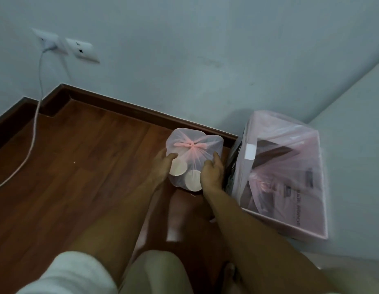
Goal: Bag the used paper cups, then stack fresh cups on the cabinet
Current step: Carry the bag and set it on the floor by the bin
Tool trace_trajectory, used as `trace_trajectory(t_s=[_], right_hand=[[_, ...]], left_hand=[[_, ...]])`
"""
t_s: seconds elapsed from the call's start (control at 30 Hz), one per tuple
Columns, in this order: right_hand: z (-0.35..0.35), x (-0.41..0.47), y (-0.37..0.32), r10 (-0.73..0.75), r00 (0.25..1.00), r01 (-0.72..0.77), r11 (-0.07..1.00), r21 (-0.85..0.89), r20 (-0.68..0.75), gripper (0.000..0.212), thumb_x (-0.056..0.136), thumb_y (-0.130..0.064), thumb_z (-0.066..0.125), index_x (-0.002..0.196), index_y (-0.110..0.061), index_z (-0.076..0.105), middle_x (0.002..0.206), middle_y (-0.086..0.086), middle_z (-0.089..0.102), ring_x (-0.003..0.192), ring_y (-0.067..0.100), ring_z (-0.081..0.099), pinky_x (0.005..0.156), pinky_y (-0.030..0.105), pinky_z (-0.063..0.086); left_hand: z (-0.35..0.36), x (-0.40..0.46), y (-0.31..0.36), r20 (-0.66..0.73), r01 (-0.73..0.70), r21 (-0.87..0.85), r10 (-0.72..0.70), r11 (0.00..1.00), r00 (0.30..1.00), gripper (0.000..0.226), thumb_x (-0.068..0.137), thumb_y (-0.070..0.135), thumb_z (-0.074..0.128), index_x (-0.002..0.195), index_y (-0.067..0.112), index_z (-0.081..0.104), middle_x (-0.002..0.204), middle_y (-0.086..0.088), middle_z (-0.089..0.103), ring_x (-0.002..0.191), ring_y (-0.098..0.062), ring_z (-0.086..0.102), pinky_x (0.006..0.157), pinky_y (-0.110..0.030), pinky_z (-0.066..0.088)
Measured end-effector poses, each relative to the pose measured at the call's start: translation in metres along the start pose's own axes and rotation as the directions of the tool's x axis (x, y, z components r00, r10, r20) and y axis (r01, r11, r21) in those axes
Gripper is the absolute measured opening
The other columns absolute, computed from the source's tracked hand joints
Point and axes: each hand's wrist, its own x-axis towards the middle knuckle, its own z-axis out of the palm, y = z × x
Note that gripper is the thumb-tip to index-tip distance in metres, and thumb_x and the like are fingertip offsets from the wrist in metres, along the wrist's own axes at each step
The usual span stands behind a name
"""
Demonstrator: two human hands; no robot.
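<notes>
A small pink see-through bag [195,145], tied shut with a pink drawstring knot on top, rests on the wooden floor near the baseboard. Through the plastic I see white paper cups [193,180], two of them with their round ends toward me. My left hand [163,166] presses against the bag's left side and my right hand [213,171] against its right side, so the bag sits between both palms.
A bin lined with a larger pink bag [290,145], holding cardboard and printed packaging, stands just right of the small bag against the wall. A white cable [33,132] runs from a wall socket [49,42] down across the floor at left. My knees fill the bottom of the view.
</notes>
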Motion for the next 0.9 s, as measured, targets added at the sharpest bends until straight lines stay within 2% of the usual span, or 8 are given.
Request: trace_trajectory(t_s=[0.2,0.3,0.37,0.43,0.57,0.7,0.8,0.9], right_hand=[[-0.046,-0.077,-0.093,0.010,0.994,-0.003,0.998,-0.067,0.111,0.053,0.098,-0.024,0.046,0.151,-0.017,0.048,0.152,0.013,0.049,0.136,0.035,0.049,0.116,0.050,0.039],[-0.080,-0.126,-0.154,-0.023,0.995,0.030,0.997,-0.067,0.100,0.053,0.092,-0.027,0.046,0.141,-0.013,0.057,0.138,0.012,0.061,0.124,0.033,0.058,0.110,0.045,0.045],[-0.111,-0.163,-0.205,-0.032,0.995,0.040,0.995,-0.087,0.091,0.036,0.099,-0.013,0.048,0.131,-0.008,0.063,0.125,0.007,0.064,0.114,0.024,0.058,0.100,0.030,0.044],[-0.138,-0.191,-0.248,-0.033,0.996,0.041,0.994,-0.102,0.082,0.027,0.101,-0.008,0.046,0.120,-0.006,0.066,0.120,0.012,0.068,0.110,0.027,0.061,0.095,0.031,0.044],[-0.187,-0.247,-0.329,-0.052,0.995,0.062,0.991,-0.115,0.084,0.038,0.101,-0.012,0.043,0.134,-0.009,0.061,0.135,0.010,0.065,0.124,0.028,0.059,0.109,0.038,0.044],[-0.230,-0.284,-0.390,-0.081,0.992,0.089,0.993,-0.083,0.095,0.040,0.097,-0.020,0.046,0.133,-0.014,0.062,0.125,0.001,0.068,0.117,0.023,0.062,0.105,0.037,0.048],[-0.277,-0.308,-0.423,-0.094,0.995,0.094,0.995,-0.024,0.030,0.049,0.087,-0.035,0.048,0.133,-0.025,0.062,0.127,0.002,0.071,0.118,0.025,0.066,0.105,0.047,0.051],[-0.322,-0.333,-0.451,-0.140,0.990,0.140,0.990,0.005,-0.001,0.046,0.088,-0.028,0.053,0.133,-0.019,0.063,0.126,0.004,0.070,0.115,0.020,0.067,0.104,0.045,0.053]], left_hand=[[-0.019,-0.098,0.114,-0.001,-0.046,0.179,0.047,0.983,0.999,0.045,0.097,0.014,0.064,0.141,0.007,0.056,0.123,0.002,0.058,0.097,-0.013,0.058,0.084,-0.031,0.046],[-0.031,-0.156,0.181,-0.003,-0.038,0.196,0.039,0.980,0.999,0.049,0.096,0.014,0.065,0.144,0.005,0.055,0.133,-0.004,0.060,0.110,-0.016,0.057,0.089,-0.028,0.047],[-0.037,-0.197,0.231,0.006,-0.060,0.205,0.060,0.977,0.998,0.047,0.097,0.011,0.065,0.142,0.003,0.056,0.134,-0.006,0.060,0.113,-0.015,0.056,0.082,-0.013,0.046],[-0.042,-0.235,0.277,0.023,-0.062,0.209,0.058,0.976,0.998,0.045,0.096,0.009,0.066,0.139,0.002,0.058,0.131,-0.003,0.061,0.111,-0.015,0.057,0.077,-0.006,0.046],[-0.056,-0.306,0.363,0.066,-0.066,0.243,0.051,0.968,0.997,0.049,0.090,0.017,0.074,0.137,0.007,0.062,0.134,-0.009,0.066,0.123,-0.020,0.062,0.110,-0.036,0.047],[-0.060,-0.360,0.429,0.103,-0.126,0.290,0.100,0.949,0.990,0.050,0.092,0.017,0.072,0.139,0.005,0.060,0.130,-0.008,0.066,0.118,-0.019,0.062,0.110,-0.034,0.047],[-0.052,-0.406,0.474,0.156,-0.161,0.323,0.116,0.933,0.981,0.052,0.092,0.021,0.070,0.140,0.009,0.059,0.133,-0.009,0.065,0.121,-0.021,0.062,0.110,-0.038,0.047],[-0.034,-0.442,0.501,0.219,-0.211,0.341,0.141,0.916,0.965,0.052,0.091,0.024,0.069,0.141,0.013,0.059,0.134,-0.008,0.065,0.123,-0.022,0.061,0.110,-0.042,0.047]])
